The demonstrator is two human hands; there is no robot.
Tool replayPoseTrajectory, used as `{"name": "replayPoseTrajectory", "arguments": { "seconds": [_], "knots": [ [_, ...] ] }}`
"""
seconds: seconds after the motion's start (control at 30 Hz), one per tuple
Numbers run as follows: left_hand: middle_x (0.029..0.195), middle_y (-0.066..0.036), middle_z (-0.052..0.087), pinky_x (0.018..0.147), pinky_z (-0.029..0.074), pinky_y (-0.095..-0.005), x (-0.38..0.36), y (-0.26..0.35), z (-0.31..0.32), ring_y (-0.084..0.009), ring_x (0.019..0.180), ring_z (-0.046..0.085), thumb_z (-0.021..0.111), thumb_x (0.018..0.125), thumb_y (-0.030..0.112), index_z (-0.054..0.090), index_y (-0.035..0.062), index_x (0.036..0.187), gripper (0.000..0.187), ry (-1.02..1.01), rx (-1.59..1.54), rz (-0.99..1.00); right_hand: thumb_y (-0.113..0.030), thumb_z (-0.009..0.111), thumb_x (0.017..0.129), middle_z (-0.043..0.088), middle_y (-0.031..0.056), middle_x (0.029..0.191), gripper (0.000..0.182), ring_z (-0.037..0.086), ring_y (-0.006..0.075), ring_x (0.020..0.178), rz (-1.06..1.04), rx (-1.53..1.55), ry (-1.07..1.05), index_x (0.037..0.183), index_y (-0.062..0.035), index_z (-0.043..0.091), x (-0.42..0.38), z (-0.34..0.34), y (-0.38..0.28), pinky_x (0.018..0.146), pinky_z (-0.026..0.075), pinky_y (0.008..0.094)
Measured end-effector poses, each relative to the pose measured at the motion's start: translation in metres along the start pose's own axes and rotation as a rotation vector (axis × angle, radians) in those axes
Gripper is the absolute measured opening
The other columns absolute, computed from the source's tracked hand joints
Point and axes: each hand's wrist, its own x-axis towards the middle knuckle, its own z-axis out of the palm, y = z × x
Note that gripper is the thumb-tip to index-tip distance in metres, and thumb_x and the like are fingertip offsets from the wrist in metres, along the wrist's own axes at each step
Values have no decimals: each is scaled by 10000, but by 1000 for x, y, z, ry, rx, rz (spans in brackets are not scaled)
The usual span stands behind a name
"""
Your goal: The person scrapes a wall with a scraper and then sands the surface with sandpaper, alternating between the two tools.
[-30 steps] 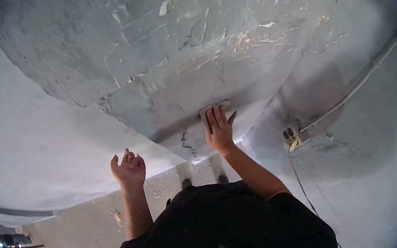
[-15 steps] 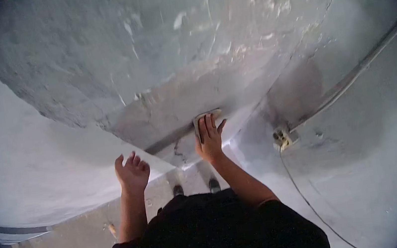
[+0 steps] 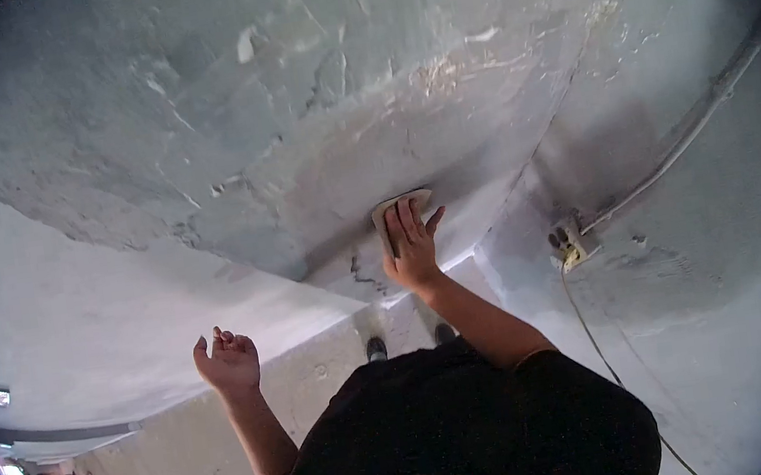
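Against the grey plastered wall (image 3: 316, 188), my right hand (image 3: 412, 243) presses a thin, pale piece of sandpaper (image 3: 381, 213). Its fingers lie over the sheet, with the thumb-side edge of the grip partly hidden. The sheet's upper edge looks dark and curves past the fingertips. My left hand (image 3: 230, 361) hangs in the air at the left, palm up and fingers loosely bent. Nothing is in it, and it touches nothing.
On the right wall, an open socket box (image 3: 573, 243) has a conduit (image 3: 677, 155) running up from it and a thin cable (image 3: 595, 334) hanging down. A jagged crack (image 3: 363, 273) marks the lower wall. Bright light enters at lower left.
The view has shifted and turned a little. My right hand, still on the sandpaper, is slightly higher on the wall. My left hand has moved left and away from the right.
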Motion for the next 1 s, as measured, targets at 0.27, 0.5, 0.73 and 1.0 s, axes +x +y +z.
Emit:
{"name": "replayPoseTrajectory", "arguments": {
  "seconds": [0.27,0.5,0.73,1.0],
  "knots": [
    [707,-52,573,606,481,-278,-29,-57,-44,-170,612,549,529,871,330,565,46,866,286,5,-26,-178,-193,534,843,316,254,1475,590,294,431,1379,-17,101,26,1382,15,415,37,-25,-5,1029,-92,731],
    [748,-38,571,660,489,-325,-73,-95,-18,-188,649,540,533,873,309,562,62,907,251,48,79,-269,-191,525,840,371,210,1456,561,372,421,1333,-30,78,-181,1377,-47,454,-15,-6,30,1017,-100,740],
    [740,-41,569,668,501,-325,-76,-84,-43,-176,646,551,519,885,282,561,59,907,228,95,51,-241,-195,525,827,388,191,1447,562,381,409,1330,-9,164,-48,1369,-61,461,28,-25,17,1011,-115,743],
    [708,-27,555,661,487,-302,-56,-87,-10,-165,639,545,536,870,257,547,63,869,194,-30,166,-294,-175,623,735,317,114,1512,737,305,348,1392,43,97,-164,1433,-117,393,-16,-12,28,948,46,827]
  ]
}}
